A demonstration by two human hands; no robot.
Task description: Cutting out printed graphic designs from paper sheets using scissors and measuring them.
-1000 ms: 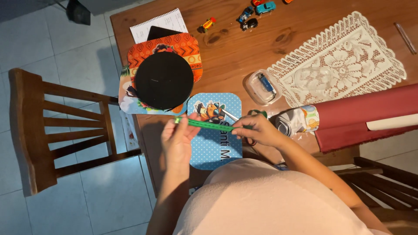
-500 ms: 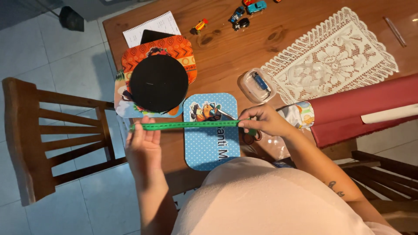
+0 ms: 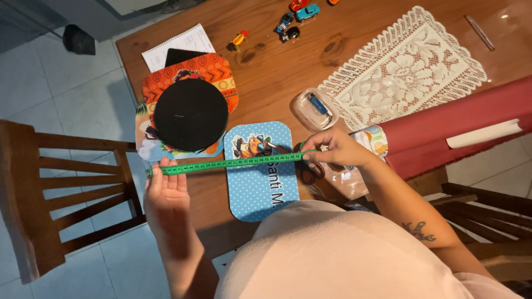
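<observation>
Since a moment ago the left hand [image 3: 166, 191] is pulling farther left, lengthening the green measuring tape [image 3: 233, 163]. Both hands are pinching its ends, the right hand [image 3: 335, 149] apparently over scissors [image 3: 310, 169]. The tape is running left-right across the blue placemat [image 3: 260, 177]. Beyond, a clear plastic container [image 3: 316, 108] is holding something blue.

A measuring tape [image 3: 233, 164] is stretched across the rounded placemat [image 3: 260, 171] on the table [image 3: 266, 66], with a round disc [image 3: 190, 114] left behind it and scissors [image 3: 308, 169] right of it.
</observation>
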